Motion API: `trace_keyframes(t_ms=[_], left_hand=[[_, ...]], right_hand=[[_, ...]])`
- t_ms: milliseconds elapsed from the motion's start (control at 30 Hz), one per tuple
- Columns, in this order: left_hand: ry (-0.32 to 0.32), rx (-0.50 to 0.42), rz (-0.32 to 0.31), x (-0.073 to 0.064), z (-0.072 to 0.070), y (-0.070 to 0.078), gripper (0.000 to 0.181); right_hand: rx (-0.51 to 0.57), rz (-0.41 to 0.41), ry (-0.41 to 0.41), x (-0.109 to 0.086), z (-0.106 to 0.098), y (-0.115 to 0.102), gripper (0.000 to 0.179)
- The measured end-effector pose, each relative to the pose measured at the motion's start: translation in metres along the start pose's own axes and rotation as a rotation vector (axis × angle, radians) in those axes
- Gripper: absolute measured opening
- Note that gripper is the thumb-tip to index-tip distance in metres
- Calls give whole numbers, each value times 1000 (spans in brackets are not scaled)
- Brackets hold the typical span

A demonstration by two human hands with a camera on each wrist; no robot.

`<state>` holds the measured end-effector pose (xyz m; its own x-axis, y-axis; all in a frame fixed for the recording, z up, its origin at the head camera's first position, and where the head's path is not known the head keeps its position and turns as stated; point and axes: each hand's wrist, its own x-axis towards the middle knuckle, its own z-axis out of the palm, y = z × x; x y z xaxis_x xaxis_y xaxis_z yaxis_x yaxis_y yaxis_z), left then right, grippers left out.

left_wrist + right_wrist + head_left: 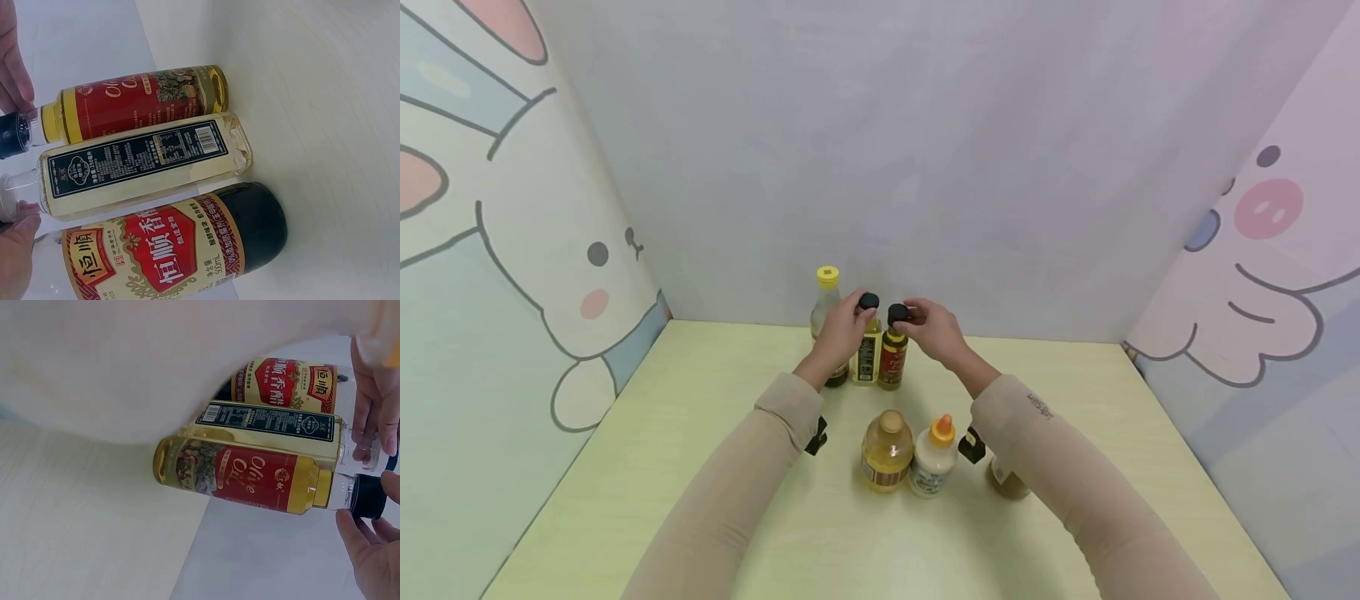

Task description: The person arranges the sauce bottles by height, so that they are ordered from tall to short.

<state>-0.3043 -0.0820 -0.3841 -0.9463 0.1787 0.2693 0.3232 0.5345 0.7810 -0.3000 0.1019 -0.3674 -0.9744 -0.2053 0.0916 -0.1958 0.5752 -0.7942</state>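
Observation:
Three bottles stand side by side near the back of the table. My left hand holds the neck of the middle one, a square clear bottle of pale yellow liquid with a black cap and dark label. With thumb and fingers, my right hand pinches the olive oil bottle by its black cap; it has a red label and stands to the right. On the left, partly behind my left hand, is a vinegar bottle with dark liquid, a red and cream label and a yellow cap.
Nearer me stand a round bottle of yellow liquid and a white squeeze bottle with an orange nozzle. Another bottle is partly hidden beneath my right sleeve. A pale wall rises behind the table, with cartoon panels at both sides.

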Motion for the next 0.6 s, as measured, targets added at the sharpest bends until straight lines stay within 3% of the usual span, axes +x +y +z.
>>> trace_keyframes(t_ms=[600], left_hand=[[21, -9, 15, -3, 4, -3, 22]], right_hand=[[55, 67, -7, -27, -13, -5, 50]])
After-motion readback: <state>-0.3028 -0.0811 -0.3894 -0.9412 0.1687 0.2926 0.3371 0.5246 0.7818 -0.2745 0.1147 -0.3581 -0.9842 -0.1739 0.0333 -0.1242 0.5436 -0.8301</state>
